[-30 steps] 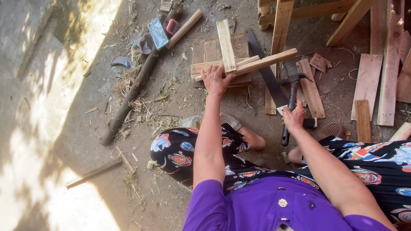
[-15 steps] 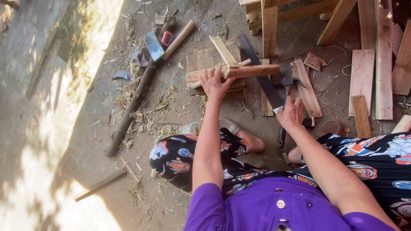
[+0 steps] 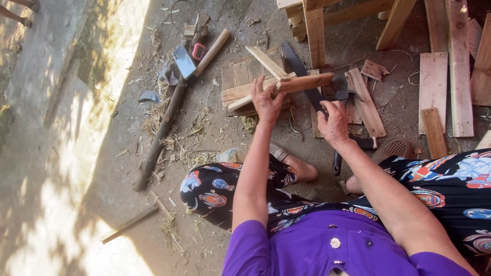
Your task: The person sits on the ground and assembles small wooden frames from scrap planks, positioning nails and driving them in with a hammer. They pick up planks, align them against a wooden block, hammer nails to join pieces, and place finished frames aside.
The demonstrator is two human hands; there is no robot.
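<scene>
I sit on the ground with my legs folded under a patterned skirt. My left hand (image 3: 266, 102) grips a short wooden batten (image 3: 307, 82) that crosses a pale slat (image 3: 265, 61), both resting on a small pallet board (image 3: 240, 76). My right hand (image 3: 333, 122) is closed around the black handle of a claw hammer (image 3: 349, 95), just right of the batten, with the handle's end pointing down toward my knee. A dark saw blade (image 3: 296, 60) lies behind the batten.
A long-handled tool with a metal blade (image 3: 184, 60) on a rough pole (image 3: 162, 130) lies at the left. Loose planks (image 3: 433, 76) lie at the right, and a wooden frame (image 3: 316, 30) stands at the top. A thin stick (image 3: 130, 224) and straw litter the floor.
My right hand has lifted the hammer up and closer to the batten. My left hand has stayed on the wood, and the crossed pieces have shifted a little.
</scene>
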